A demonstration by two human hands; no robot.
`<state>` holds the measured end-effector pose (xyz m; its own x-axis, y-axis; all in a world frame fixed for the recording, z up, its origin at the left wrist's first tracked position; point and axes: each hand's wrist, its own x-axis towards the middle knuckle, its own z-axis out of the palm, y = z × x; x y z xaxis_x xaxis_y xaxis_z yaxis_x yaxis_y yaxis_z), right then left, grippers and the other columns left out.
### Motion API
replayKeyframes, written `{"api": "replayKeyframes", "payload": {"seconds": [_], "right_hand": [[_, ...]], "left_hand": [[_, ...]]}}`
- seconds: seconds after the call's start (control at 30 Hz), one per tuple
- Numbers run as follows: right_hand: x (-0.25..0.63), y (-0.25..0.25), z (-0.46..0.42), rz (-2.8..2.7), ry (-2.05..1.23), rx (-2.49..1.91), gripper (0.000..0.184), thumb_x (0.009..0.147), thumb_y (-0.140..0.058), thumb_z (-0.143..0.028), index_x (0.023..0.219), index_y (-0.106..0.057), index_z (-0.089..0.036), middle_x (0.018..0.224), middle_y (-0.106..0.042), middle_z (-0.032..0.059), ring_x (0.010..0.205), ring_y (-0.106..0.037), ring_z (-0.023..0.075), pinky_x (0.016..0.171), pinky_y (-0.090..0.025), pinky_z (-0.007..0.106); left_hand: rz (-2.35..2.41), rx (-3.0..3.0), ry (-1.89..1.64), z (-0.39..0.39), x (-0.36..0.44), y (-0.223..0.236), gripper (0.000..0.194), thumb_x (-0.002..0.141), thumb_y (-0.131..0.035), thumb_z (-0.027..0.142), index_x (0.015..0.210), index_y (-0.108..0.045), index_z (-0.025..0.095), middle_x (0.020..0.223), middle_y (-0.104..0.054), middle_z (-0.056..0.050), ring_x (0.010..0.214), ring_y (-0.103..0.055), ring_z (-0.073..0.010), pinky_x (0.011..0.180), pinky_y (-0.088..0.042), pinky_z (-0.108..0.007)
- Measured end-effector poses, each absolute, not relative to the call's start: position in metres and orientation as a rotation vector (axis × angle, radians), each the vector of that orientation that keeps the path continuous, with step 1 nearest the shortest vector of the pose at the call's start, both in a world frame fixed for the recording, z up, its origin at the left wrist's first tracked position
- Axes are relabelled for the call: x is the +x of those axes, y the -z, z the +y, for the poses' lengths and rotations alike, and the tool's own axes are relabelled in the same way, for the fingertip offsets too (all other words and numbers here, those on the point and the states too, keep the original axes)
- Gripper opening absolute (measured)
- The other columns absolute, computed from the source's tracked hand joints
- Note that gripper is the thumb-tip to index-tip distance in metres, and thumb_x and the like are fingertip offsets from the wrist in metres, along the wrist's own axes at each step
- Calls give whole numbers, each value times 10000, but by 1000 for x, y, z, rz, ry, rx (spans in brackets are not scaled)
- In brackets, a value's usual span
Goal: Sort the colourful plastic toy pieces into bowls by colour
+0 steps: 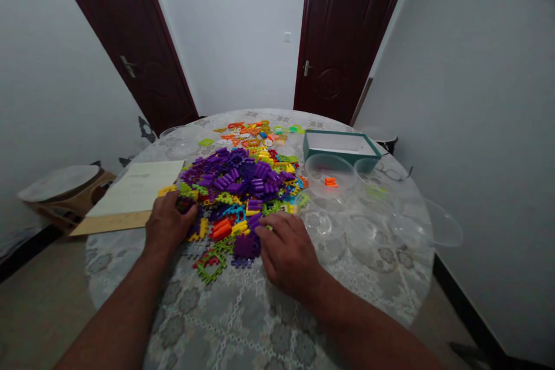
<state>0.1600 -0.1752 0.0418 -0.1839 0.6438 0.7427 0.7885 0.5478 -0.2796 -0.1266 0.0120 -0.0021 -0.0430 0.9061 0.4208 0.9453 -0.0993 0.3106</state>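
A heaped pile of interlocking plastic building pieces (236, 170), mostly purple, lies on the table. My left hand (165, 222) rests at the pile's left edge, thumb and fingers apart around dark purple and yellow pieces. At the near right edge is my right hand (288, 248), its fingers bent and drawn together against the pile. What its fingertips hold, if anything, is hidden. Between the hands lie red-orange tube pieces (221, 229), a flat purple square (246, 246) and a green square frame (211, 266).
Several clear plastic bowls stand at right; one bowl (318, 165) contains orange tubes (330, 182). Behind is an open green-edged box (342, 155), with glasses (393, 173) beside it. Paper sheets (139, 185) lie left. Smaller orange pieces (247, 133) are scattered at the back.
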Motion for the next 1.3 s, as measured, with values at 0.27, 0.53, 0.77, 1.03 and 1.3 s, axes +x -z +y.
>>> {"api": "replayKeyframes", "payload": {"seconds": [0.27,0.53,0.77,1.03,1.3], "right_hand": [[175,-29,-167,-1899,221,-1268,289,959,-601,-84,1206,-719,-178,1223,-718,131,1193,-605,301,1093,-482,505],[172,-21,-170,-1950,242,-1197,357,945,-579,-75,1246,-701,-223,1224,-717,119,1182,-616,314,1072,-496,533],[169,-19,-171,-1916,243,-1127,436,942,-558,-61,1320,-676,-243,1247,-721,116,1185,-646,308,1085,-525,551],[174,-44,-166,-1733,264,-1155,671,961,-522,-50,1598,-466,-255,1440,-620,161,1328,-604,307,1097,-559,544],[178,-68,-150,-1761,91,-1340,396,999,-561,-117,1384,-639,-174,1247,-696,155,1169,-648,277,1087,-559,483]], "left_hand": [[-2153,-2071,1461,1,-128,-12,411,797,-705,511,1096,-587,256,908,-664,-12,810,-645,-232,755,-525,-346],[-2168,-2088,1727,-6,-121,-31,411,797,-737,499,1072,-565,247,928,-673,5,854,-652,-208,834,-527,-341],[-2035,-2281,2278,-16,-93,-64,465,781,-804,497,1090,-584,228,871,-641,27,751,-609,-162,720,-527,-291],[-1938,-2907,2770,-53,-3,-85,501,768,-844,490,1080,-526,260,719,-528,83,587,-507,-121,603,-504,-266],[-1923,-3249,2269,-62,32,-62,523,722,-856,491,1112,-614,241,821,-620,42,729,-599,-175,661,-506,-272]]}}
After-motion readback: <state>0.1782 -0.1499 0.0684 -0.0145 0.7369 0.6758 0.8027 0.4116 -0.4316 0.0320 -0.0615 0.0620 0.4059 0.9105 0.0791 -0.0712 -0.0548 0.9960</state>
